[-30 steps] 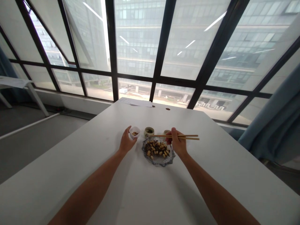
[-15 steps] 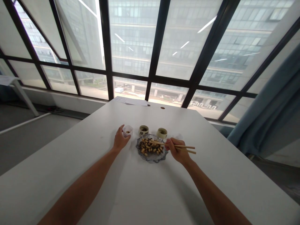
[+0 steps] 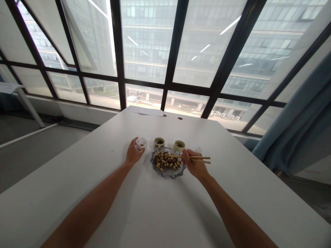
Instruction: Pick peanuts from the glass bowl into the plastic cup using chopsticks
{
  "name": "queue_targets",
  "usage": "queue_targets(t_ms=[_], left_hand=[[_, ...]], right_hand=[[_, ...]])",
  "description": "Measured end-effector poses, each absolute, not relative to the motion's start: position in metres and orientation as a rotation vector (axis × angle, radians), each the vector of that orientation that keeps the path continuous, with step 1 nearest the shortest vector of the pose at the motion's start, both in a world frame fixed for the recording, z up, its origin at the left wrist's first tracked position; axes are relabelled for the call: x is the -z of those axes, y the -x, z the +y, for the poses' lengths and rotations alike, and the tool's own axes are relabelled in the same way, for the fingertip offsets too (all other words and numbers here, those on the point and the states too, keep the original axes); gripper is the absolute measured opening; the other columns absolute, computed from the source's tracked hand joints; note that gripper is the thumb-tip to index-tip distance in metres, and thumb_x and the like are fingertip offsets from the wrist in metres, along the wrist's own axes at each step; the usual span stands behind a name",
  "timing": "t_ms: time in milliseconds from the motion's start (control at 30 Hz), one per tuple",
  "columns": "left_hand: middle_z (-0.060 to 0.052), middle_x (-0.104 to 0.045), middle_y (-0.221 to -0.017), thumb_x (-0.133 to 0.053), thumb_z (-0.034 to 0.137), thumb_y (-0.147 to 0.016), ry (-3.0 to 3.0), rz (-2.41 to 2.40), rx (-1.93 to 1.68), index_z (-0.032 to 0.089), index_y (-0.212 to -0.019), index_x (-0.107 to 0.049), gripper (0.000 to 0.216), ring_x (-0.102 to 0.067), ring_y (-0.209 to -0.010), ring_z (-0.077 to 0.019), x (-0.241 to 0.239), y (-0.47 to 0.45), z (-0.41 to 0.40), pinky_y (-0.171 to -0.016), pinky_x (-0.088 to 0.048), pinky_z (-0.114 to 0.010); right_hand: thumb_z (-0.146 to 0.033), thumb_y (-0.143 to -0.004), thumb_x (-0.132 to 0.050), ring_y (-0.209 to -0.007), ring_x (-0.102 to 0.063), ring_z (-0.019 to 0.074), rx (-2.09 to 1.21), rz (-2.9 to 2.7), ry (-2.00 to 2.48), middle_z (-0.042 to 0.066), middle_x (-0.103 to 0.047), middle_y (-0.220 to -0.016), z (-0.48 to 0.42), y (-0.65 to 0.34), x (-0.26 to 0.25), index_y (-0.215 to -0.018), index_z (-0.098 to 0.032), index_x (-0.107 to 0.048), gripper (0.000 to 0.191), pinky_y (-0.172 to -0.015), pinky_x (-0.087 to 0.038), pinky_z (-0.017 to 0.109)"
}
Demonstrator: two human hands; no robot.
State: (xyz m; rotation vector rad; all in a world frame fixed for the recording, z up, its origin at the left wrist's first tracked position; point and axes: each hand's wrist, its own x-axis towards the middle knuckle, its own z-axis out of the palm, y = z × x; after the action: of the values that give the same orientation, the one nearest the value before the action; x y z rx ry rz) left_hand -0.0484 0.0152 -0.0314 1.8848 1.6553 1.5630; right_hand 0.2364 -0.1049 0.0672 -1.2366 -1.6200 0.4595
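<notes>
A glass plate (image 3: 168, 173) heaped with mixed nuts and beans lies on the white table (image 3: 160, 206). My right hand (image 3: 194, 166) grips a pair of wooden chopsticks (image 3: 200, 158), whose tips reach left over the pile. My left hand (image 3: 133, 154) curls around a small white cup (image 3: 142, 142) with a few brown pieces inside, left of the plate. Two small beige cups (image 3: 158, 142) (image 3: 179, 145) stand just behind the plate.
A sheet of paper (image 3: 146, 110) lies at the table's far edge near two small holes. Tall black-framed windows rise behind. A blue curtain (image 3: 300, 120) hangs at the right. Another white table (image 3: 10, 89) stands at far left.
My right hand came down from in front of the beige cups to the plate's right rim, and the chopstick tips now rest over the nuts. The left hand stays on the white cup.
</notes>
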Motion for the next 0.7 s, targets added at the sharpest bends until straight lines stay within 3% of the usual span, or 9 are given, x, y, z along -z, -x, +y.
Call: queue_targets(t_ms=[433, 700], left_hand=[[-0.014, -0.059, -0.128, -0.068, 0.023, -0.069, -1.875, 1.677, -1.536, 0.015, -0.131, -0.047, 0.066, -0.059, -0.112, -0.0274, 0.029, 0.048, 0.014, -0.1, -0.047, -0.041], [-0.014, -0.059, -0.127, -0.068, 0.022, -0.069, -1.855, 1.704, -1.528, 0.016, -0.133, -0.046, 0.068, -0.059, -0.112, -0.0277, 0.029, 0.05, 0.015, -0.1, -0.047, -0.042]], right_hand=[[-0.075, -0.078, -0.054, -0.035, -0.054, 0.0128, -0.647, -1.242, 1.187, 0.003, -0.062, -0.048, -0.094, -0.249, -0.055, -0.064, -0.017, -0.06, 0.06, -0.033, -0.04, 0.023], [-0.08, -0.065, -0.063, -0.032, -0.052, 0.0119, -0.815, -0.797, 1.019, 0.003, -0.061, -0.044, -0.085, -0.269, -0.02, -0.064, -0.016, -0.057, 0.064, -0.031, -0.037, 0.021]])
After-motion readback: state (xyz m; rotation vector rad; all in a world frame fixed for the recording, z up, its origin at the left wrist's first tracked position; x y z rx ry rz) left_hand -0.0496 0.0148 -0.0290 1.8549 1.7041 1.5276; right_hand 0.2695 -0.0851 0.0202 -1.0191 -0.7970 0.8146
